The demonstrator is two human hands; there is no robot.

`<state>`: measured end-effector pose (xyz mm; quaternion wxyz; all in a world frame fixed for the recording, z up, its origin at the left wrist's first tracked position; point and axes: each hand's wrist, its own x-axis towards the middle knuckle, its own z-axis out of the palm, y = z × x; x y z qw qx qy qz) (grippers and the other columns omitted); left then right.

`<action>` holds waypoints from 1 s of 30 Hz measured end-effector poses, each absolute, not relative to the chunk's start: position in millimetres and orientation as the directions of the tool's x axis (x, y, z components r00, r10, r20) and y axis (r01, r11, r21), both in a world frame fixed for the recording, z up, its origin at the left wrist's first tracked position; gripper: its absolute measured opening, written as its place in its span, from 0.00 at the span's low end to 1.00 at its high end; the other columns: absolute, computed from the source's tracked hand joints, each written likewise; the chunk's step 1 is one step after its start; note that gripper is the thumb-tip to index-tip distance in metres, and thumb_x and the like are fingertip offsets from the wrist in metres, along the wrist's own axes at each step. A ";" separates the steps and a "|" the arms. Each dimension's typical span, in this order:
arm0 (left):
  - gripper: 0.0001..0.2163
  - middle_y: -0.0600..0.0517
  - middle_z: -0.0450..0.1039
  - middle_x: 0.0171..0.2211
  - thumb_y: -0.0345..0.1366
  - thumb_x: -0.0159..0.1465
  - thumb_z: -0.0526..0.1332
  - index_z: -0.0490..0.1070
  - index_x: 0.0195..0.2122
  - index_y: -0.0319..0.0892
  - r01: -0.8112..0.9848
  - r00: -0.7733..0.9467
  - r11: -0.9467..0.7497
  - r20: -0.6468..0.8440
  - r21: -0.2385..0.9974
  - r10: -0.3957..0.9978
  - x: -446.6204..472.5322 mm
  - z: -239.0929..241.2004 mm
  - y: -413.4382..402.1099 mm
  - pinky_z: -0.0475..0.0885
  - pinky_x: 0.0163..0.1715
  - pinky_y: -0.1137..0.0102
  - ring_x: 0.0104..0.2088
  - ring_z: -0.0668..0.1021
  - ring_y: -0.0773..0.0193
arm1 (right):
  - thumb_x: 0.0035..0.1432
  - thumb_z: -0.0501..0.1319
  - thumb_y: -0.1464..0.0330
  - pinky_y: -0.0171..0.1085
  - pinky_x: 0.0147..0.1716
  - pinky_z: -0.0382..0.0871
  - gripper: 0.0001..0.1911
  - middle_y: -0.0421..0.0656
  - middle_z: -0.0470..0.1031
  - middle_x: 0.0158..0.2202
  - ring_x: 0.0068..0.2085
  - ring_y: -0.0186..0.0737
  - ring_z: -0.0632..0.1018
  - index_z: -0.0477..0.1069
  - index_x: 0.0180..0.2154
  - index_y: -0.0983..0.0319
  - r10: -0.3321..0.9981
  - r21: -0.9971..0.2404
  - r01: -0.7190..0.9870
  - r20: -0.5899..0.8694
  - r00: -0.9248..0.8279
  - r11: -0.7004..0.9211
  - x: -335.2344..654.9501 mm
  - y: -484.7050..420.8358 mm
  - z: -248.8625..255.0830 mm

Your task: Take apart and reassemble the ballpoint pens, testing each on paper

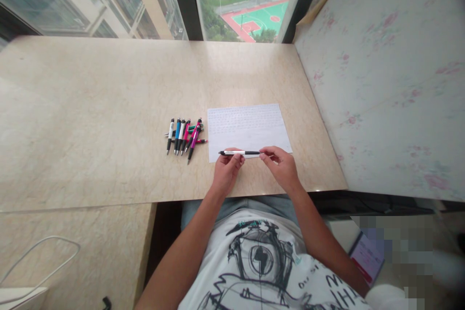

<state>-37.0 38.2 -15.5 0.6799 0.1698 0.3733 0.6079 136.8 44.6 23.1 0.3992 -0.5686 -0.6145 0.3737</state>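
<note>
A white pen point(240, 153) with black ends lies level between my two hands, above the lower edge of a sheet of paper. My left hand point(228, 168) pinches its barrel with thumb and fingers. At the pen's right end, the fingertips of my right hand point(281, 167) close on the tip. The sheet of paper point(250, 123) carries rows of handwriting on its upper half, and its lower part is blank. Left of the paper sits a loose pile of pens point(183, 136) in white, blue, pink and purple, with others lying crosswise underneath.
The beige stone-patterned counter point(109, 106) runs back to the windows. A wall with flowered paper point(385, 82) bounds it on the right. At lower left, a white cable point(54, 238) loops over a lower surface. My lap is close against the counter's front edge.
</note>
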 end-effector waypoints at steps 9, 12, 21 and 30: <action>0.11 0.52 0.77 0.33 0.36 0.54 0.73 0.76 0.35 0.40 -0.688 -0.031 0.202 -0.306 0.697 0.952 -36.7 -14.9 37.8 0.71 0.34 0.74 0.30 0.76 0.72 | 0.64 0.57 0.59 0.37 0.33 0.71 0.14 0.43 0.79 0.30 0.32 0.40 0.77 0.76 0.32 0.59 0.984 -0.851 0.497 0.116 -0.137 0.170 139.0 48.6 29.8; 0.11 0.51 0.77 0.33 0.36 0.53 0.74 0.76 0.35 0.39 -0.692 -0.033 0.200 -0.307 0.694 0.951 -36.5 -15.1 37.7 0.71 0.35 0.74 0.30 0.76 0.72 | 0.66 0.54 0.57 0.36 0.31 0.70 0.19 0.42 0.77 0.26 0.29 0.39 0.77 0.74 0.28 0.60 0.986 -0.849 0.511 0.067 -0.154 0.138 136.8 50.2 27.3; 0.11 0.52 0.77 0.33 0.36 0.54 0.73 0.77 0.36 0.39 -0.679 -0.025 0.196 -0.289 0.708 0.957 -36.6 -18.4 37.5 0.70 0.34 0.75 0.30 0.76 0.72 | 0.64 0.56 0.56 0.35 0.27 0.69 0.16 0.38 0.74 0.21 0.24 0.37 0.76 0.74 0.42 0.60 1.000 -0.928 0.374 -0.001 -0.010 0.003 125.4 51.5 23.9; 0.11 0.52 0.76 0.32 0.36 0.54 0.73 0.76 0.35 0.39 -0.692 -0.048 0.186 -0.301 0.698 0.952 -37.4 -17.0 37.6 0.71 0.35 0.75 0.30 0.76 0.72 | 0.62 0.59 0.55 0.36 0.30 0.72 0.14 0.41 0.78 0.26 0.28 0.39 0.79 0.70 0.35 0.59 0.992 -0.945 0.327 -0.014 -0.124 0.028 129.2 45.7 22.5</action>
